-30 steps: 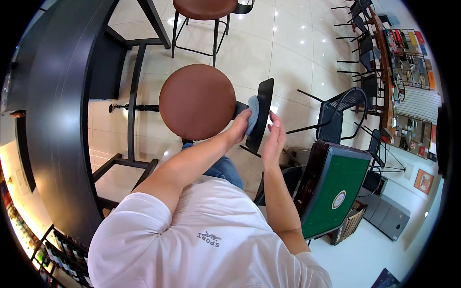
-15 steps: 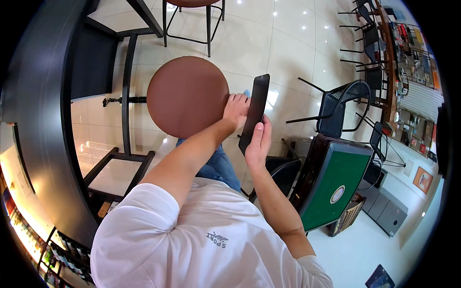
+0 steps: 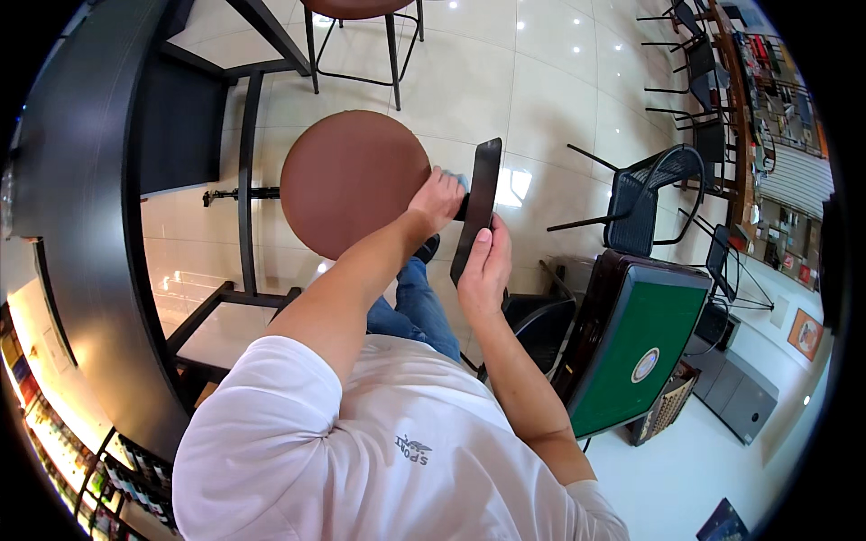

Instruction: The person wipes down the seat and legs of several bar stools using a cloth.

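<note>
A stool with a round brown seat (image 3: 355,185) stands in front of me. Upright along its right side is a narrow black panel (image 3: 483,185), seemingly a backrest. My left hand (image 3: 438,200) reaches across the seat's right edge, fingers curled round a pale blue cloth (image 3: 459,179) that shows beyond the fingertips, between seat and panel. A dark part joins the panel beside that hand. Holding the panel's lower near end is my right hand (image 3: 486,263), thumb on the near side; its other fingers are mostly hidden.
At left runs a long black table (image 3: 90,216) on a metal frame. Another brown stool (image 3: 361,8) stands ahead. To the right are a black armchair (image 3: 639,203) and a tilted green-topped folded table (image 3: 636,356). More chairs line a long table farther right.
My left hand has drawn back slightly from the panel, its fingers more curled, and more of the blue cloth shows. My right hand keeps its hold on the panel. The view has shifted a little.
</note>
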`<action>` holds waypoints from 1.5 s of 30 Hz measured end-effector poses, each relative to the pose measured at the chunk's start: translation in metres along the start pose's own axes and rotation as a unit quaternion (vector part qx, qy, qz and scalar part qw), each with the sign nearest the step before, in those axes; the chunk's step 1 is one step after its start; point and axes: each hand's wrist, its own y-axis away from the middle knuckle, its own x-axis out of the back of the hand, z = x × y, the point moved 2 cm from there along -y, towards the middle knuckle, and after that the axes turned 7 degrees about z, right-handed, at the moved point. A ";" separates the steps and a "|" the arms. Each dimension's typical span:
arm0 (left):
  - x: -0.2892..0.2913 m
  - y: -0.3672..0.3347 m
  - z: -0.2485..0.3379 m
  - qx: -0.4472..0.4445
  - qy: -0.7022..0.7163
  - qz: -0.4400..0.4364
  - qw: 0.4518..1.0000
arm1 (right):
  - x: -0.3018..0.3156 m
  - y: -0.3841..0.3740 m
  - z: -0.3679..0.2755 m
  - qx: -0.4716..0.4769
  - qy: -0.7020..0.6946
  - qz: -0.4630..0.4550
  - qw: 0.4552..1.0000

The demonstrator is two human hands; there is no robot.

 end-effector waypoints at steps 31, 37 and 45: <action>0.100 0.117 -0.039 0.052 0.160 0.100 0.981 | -0.005 0.001 0.003 -0.002 -0.072 0.024 0.997; 0.059 0.091 -0.039 -0.059 0.110 0.035 0.992 | -0.004 0.001 0.002 -0.019 -0.055 0.014 0.998; 0.054 0.027 -0.067 -0.040 0.080 0.019 0.996 | -0.003 0.001 0.006 0.000 -0.026 0.030 0.999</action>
